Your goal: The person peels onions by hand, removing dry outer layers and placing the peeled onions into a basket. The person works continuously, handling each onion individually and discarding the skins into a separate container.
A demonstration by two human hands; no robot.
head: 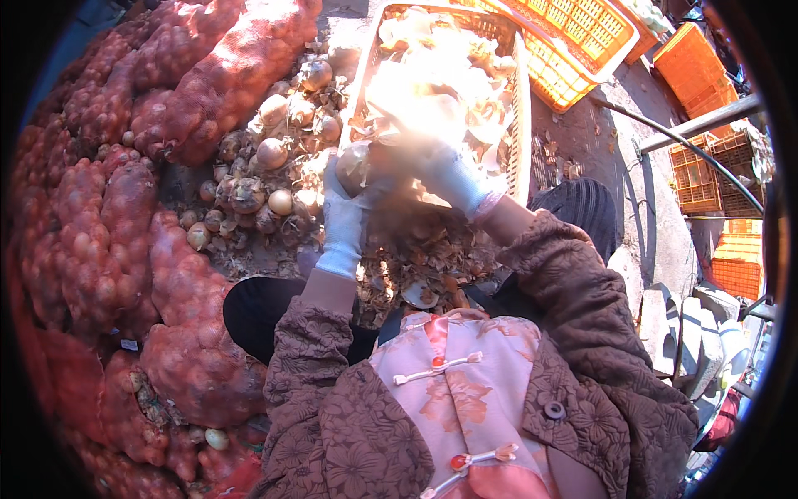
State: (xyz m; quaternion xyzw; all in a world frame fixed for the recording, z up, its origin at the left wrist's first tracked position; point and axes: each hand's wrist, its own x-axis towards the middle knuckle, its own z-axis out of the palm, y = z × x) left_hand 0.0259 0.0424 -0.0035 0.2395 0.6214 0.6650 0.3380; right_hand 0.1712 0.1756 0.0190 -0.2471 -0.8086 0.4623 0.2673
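My left hand (345, 215), in a white knit glove, grips an onion (353, 167) at the near left corner of a plastic crate (522, 118). My right hand (454, 176), also gloved, is close to that onion, over the crate's near end. Strong glare and blur cover its fingers, so whether it holds something cannot be made out. Papery onion skins (489, 112) fill the crate, partly washed out by sunlight. Loose unpeeled onions (272, 153) lie in a heap to the left of the crate.
Red mesh sacks of onions (230, 81) crowd the left side. Dry skins (424, 249) litter the ground between my knees. Yellow-orange crates (561, 68) stand at upper right, with a metal pipe (698, 125) and concrete blocks (686, 330) further right.
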